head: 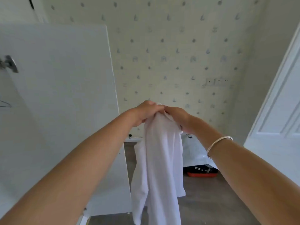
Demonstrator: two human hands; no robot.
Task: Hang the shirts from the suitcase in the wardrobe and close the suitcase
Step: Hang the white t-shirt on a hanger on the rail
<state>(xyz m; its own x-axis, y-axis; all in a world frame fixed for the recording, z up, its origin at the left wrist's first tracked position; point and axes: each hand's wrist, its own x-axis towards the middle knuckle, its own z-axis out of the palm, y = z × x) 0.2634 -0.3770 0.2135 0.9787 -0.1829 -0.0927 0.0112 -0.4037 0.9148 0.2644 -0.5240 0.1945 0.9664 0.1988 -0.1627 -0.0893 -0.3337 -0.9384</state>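
Observation:
A white shirt (159, 159) hangs down in front of me from both my hands, which are held out at arm's length and meet at its top. My left hand (144, 113) grips the bunched fabric at the top left. My right hand (177, 117) grips it at the top right, with a silver bangle (217, 146) on that wrist. The open white wardrobe door (65, 95) stands to the left of the shirt. A thin wire hanger (5, 104) shows inside the wardrobe at the far left edge. The suitcase is not in view.
A patterned wallpaper wall (178, 54) faces me. A white room door (279, 111) stands open at the right. On the wood floor behind the shirt lie a white plastic bag (196, 151) and a red and black tray-like object (202, 172).

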